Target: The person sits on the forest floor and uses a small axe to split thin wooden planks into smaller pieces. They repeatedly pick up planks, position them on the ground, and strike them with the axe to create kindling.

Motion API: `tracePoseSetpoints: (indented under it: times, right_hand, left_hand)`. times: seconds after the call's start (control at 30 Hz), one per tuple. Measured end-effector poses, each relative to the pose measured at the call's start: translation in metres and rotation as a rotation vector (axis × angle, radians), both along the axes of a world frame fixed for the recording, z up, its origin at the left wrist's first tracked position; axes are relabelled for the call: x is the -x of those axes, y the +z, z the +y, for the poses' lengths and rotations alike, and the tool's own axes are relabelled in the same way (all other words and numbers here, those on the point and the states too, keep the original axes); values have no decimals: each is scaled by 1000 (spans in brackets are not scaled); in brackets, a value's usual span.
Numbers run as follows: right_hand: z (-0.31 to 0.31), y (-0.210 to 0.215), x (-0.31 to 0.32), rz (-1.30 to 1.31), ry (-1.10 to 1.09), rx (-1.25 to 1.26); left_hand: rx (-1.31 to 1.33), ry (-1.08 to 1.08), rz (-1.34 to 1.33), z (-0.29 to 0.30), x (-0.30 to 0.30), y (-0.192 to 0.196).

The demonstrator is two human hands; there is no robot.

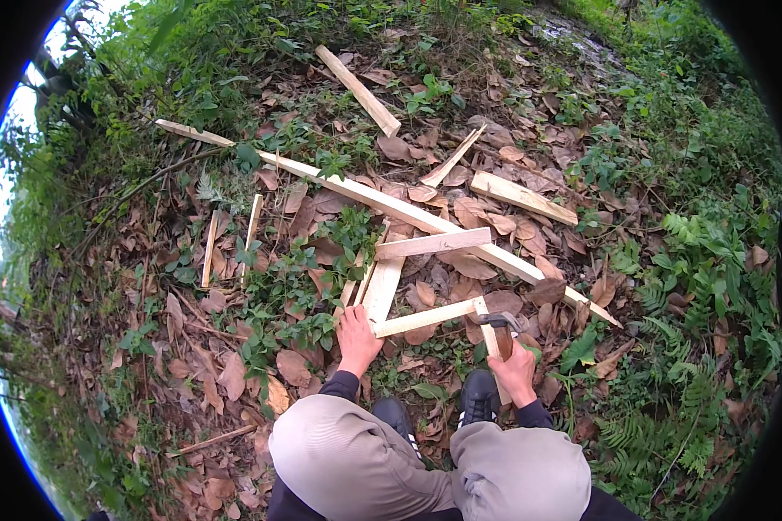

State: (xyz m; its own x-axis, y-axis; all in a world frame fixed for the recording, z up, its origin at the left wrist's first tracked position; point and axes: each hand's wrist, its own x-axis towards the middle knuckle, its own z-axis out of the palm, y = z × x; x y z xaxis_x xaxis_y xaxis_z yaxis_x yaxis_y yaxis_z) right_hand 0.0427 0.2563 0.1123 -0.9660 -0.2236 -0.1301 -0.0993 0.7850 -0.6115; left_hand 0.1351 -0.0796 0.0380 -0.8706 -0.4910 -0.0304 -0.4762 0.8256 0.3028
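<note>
My right hand (517, 372) is closed round the brown handle of a claw hammer (500, 320), its dark metal head up. Beside the hammer stands a pale wooden slat (483, 311), meeting the right end of a crosswise slat (427, 318). My left hand (357, 340) is closed on the near end of some wooden strips (347, 291), left of a wider pale board (386, 286). At that board's far end a short wooden slat (434, 243) lies across. The left fingertips are partly hidden, and so is the lower part of the hammer handle.
A long wooden batten (365, 194) runs diagonally beyond my hands. Loose wood lies farther off: a thick stick (356, 90), a split piece (456, 156) and a short block (523, 197). Two thin strips (209, 249) are at left. Dry leaves (232, 375) and ferns (691, 395) cover the ground.
</note>
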Motion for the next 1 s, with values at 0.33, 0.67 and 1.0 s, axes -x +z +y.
tracePoseSetpoints:
  times: [0.33,0.67,1.0]
  right_hand:
    - [27,0,-1,25,-97,54]
    - [46,16,-13,-123,-161,155]
    - [-10,-3,6,-50,-28,134]
  left_hand:
    - [-337,258,-216,2,-8,27]
    - [-337,-129,-21,16,-53,54]
    - [-356,-510,80,-34,37,11]
